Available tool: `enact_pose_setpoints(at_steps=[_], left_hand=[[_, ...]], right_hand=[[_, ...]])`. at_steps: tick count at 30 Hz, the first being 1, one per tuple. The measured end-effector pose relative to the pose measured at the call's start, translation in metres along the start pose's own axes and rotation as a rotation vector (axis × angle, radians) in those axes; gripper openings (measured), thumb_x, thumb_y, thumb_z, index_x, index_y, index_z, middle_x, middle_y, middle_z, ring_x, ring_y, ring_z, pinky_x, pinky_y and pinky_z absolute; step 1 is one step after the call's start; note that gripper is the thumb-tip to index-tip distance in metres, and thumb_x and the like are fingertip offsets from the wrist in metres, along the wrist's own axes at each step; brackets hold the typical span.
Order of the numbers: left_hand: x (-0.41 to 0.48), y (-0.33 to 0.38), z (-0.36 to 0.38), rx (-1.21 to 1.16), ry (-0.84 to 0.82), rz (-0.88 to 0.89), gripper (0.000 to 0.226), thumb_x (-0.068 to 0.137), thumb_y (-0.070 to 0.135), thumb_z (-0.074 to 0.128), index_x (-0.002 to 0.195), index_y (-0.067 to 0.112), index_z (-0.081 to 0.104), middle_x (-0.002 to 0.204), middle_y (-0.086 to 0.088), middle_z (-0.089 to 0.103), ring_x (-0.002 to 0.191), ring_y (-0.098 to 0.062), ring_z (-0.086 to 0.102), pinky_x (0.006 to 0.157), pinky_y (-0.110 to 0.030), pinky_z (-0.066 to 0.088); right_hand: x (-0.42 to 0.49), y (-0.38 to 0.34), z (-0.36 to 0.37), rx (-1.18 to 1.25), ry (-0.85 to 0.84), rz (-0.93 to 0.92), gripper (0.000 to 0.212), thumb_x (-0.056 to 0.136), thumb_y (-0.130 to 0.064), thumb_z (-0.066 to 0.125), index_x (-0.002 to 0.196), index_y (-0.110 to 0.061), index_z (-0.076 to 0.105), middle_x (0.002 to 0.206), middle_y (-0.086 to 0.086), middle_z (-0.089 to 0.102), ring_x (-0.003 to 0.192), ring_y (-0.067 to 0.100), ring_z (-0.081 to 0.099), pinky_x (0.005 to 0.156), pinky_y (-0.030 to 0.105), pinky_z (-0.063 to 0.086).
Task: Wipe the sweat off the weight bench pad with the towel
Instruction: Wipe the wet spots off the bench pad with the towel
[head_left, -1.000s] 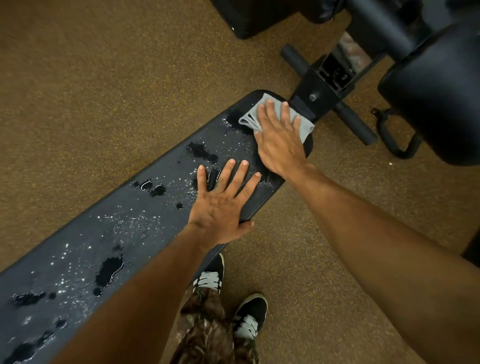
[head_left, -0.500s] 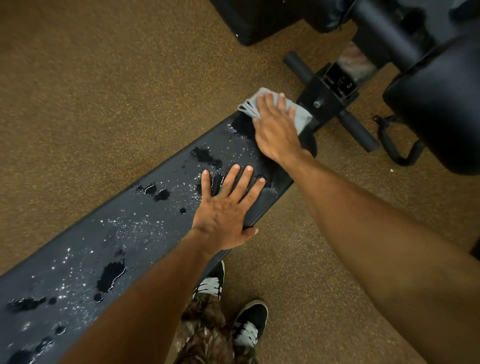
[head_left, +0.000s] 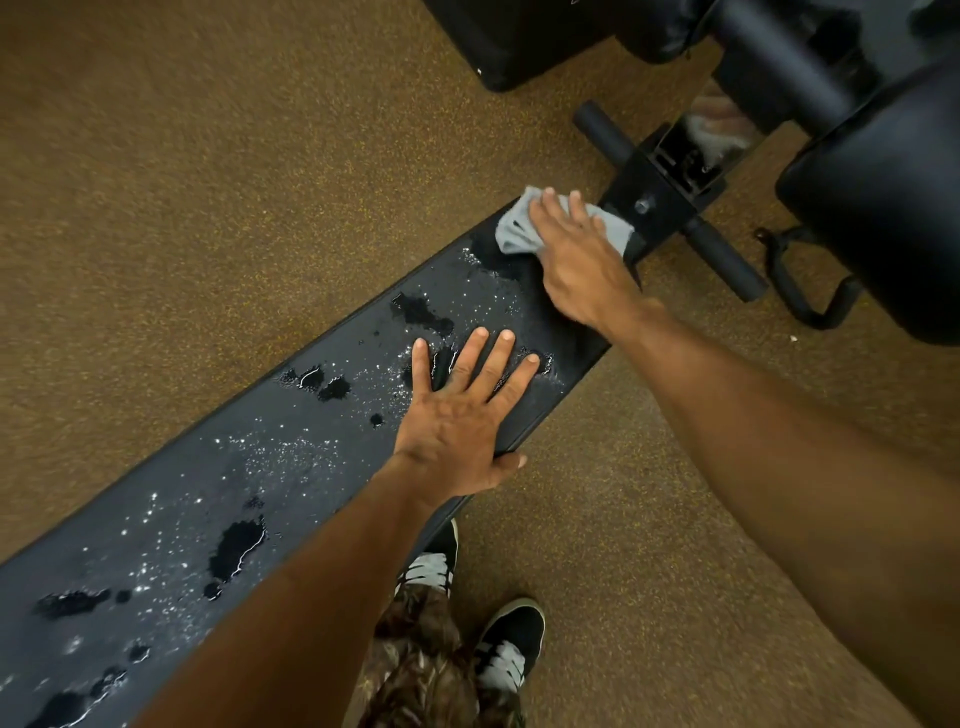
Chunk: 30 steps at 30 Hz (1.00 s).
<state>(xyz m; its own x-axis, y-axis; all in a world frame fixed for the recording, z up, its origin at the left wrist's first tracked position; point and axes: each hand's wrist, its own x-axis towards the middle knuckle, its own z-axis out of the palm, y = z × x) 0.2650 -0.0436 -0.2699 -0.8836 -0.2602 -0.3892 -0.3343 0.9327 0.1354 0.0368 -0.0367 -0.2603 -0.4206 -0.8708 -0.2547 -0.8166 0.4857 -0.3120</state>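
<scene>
Hands (head_left: 457, 431) on pad (head_left: 260, 493) (wet), right (head_left: 582, 260) — on towel (head_left: 514, 234)

Left hand (head_left: 457, 415) flat, palm down, fingers (head_left: 493, 364) spread; right hand (head_left: 576, 260) farther forward, palm down, fingers straight.

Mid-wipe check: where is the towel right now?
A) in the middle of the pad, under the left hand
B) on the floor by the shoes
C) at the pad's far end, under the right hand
C: the right hand presses the grey towel flat at the far end of the pad, while the left hand lies bare on the pad nearer its middle.
</scene>
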Motion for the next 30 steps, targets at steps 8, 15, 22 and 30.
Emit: enact_pose_setpoints(at_steps=[8,15,22,30], left_hand=[[0.0,0.0,0.0,0.005,-0.001,-0.007,0.106,0.083,0.079,0.039,0.152,0.031,-0.026,0.162,-0.002,-0.028,0.15,-0.028,-0.023,0.107,-0.076,-0.003],[0.0,0.0,0.001,-0.002,0.007,-0.005,0.106,0.084,0.078,0.039,0.152,0.031,-0.027,0.162,-0.002,-0.029,0.149,-0.028,-0.025,0.107,-0.076,-0.004],[0.0,-0.001,0.005,0.002,0.043,-0.001,0.105,0.084,0.077,0.04,0.153,0.03,-0.024,0.163,-0.003,-0.027,0.15,-0.028,-0.022,0.107,-0.076,-0.005],[0.0,-0.001,0.007,0.001,0.061,-0.002,0.107,0.08,0.079,0.041,0.155,0.031,-0.018,0.165,-0.003,-0.019,0.152,-0.028,-0.016,0.106,-0.077,-0.003]], right_hand=[[-0.042,0.018,-0.003,0.009,0.057,0.031,0.068,0.092,0.005,0.036,0.156,-0.011,0.02,0.164,0.01,0.016,0.152,0.027,0.009,0.122,0.039,0.008],[-0.078,0.024,0.013,0.094,0.024,0.125,0.057,0.104,-0.011,0.036,0.156,-0.009,0.015,0.164,0.013,0.01,0.151,0.034,0.0,0.122,0.051,0.007],[0.023,0.005,-0.002,0.047,0.064,0.094,0.054,0.104,-0.016,0.037,0.155,-0.01,0.02,0.163,0.012,0.017,0.15,0.038,0.007,0.12,0.055,0.011],[-0.055,0.038,0.006,0.0,0.053,0.015,0.065,0.096,0.003,0.036,0.156,-0.013,0.019,0.164,0.01,0.016,0.152,0.028,0.007,0.123,0.046,0.012]])
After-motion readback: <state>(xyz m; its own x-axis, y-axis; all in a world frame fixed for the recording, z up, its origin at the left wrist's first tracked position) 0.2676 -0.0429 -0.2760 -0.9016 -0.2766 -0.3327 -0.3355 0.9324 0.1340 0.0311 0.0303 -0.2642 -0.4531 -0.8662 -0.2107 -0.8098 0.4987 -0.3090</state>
